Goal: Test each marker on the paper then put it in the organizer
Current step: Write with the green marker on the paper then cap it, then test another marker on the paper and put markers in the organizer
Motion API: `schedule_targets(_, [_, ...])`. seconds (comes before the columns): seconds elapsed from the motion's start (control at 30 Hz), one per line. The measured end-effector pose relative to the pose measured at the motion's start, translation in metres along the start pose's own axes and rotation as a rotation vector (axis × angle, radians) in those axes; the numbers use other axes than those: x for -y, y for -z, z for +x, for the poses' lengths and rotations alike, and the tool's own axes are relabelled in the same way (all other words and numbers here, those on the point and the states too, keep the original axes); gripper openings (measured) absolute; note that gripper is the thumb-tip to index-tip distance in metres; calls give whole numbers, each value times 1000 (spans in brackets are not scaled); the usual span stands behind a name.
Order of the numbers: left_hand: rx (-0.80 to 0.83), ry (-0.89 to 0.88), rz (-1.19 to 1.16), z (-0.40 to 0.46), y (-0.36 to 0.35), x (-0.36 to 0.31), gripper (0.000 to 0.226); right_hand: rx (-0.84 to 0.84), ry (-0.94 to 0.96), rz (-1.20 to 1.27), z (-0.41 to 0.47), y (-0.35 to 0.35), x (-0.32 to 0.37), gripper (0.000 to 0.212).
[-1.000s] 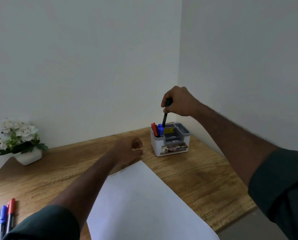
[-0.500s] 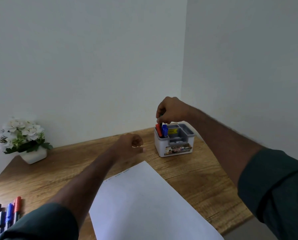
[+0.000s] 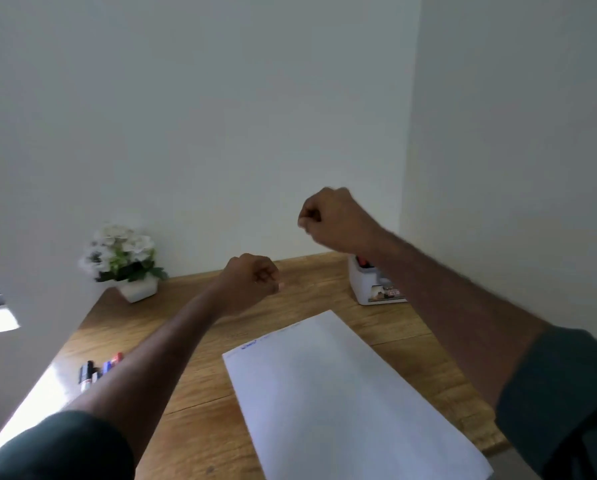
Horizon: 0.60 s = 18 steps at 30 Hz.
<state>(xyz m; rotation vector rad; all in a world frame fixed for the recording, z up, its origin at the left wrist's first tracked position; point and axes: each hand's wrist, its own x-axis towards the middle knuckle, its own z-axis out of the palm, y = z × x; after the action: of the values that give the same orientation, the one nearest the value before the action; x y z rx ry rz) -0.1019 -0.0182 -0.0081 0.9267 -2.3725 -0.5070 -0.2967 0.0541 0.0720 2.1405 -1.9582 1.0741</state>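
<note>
While both fists hang curled and empty, the remaining markers (image 3: 98, 370) lie lower left, long axes pointing away, nearer the left hand (image 3: 252, 278) than the right hand (image 3: 331, 220).

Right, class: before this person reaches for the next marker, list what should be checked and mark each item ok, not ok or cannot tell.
1. Right hand free: ok, fingers curled, nothing in them.
2. Left hand free: ok, curled, holding nothing.
3. Untested markers remain: ok, a group lies at the table's left edge, partly behind the left forearm.
4. Paper ready: ok, flat on the table, faint blue marks near its far edge.
5. Organizer has room: cannot tell, the right forearm hides most of it.
6. Caps on the waiting markers: cannot tell, too small.
</note>
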Motion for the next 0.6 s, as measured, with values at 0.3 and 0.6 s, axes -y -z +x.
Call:
schedule_targets(0.3, [-138, 142, 119, -111, 77, 67, 45, 361, 92, 34, -45, -132, 107, 12])
schedule_targets(0.6, [-260, 360, 175, -184, 111, 129, 16, 507, 51, 129, -67, -206, 174, 24])
